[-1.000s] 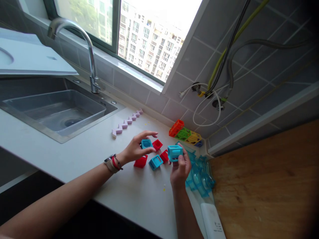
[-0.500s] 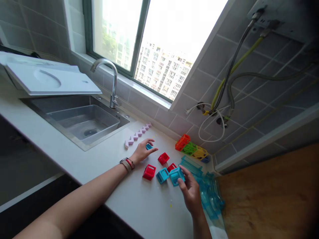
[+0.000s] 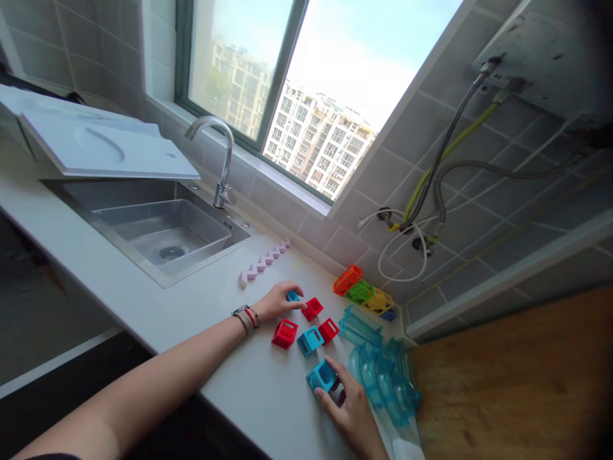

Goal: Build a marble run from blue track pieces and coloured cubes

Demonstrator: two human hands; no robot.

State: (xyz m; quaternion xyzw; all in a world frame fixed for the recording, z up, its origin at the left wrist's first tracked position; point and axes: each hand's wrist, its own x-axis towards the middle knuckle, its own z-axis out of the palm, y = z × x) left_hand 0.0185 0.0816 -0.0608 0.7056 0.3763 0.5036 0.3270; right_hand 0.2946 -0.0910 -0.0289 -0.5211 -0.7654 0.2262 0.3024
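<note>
My left hand [image 3: 279,301] has its thumb and fingers closed around a small blue hollow block [image 3: 292,296], partly hidden by the hand. Close beside its fingertips is a red hollow block [image 3: 313,308]. Nearer the counter's front edge, my right hand [image 3: 353,404] grips another blue hollow block [image 3: 320,377] between thumb and fingers. Between the two hands stand a red block [image 3: 284,333], a blue block [image 3: 310,340] and a red block [image 3: 329,331]; the last two sit close together.
Translucent blue track pieces [image 3: 383,377] lie right of my right hand. An orange, green and yellow row of blocks [image 3: 363,292] runs along the wall. A lilac zigzag strip [image 3: 265,262] lies near the sink [image 3: 163,281] and faucet [image 3: 225,160]. A wooden panel [image 3: 517,383] bounds the right.
My right hand has brought its blue block toward the counter's front edge, away from the other blocks. My left hand, with its blue block, has shifted closer to the nearby red block.
</note>
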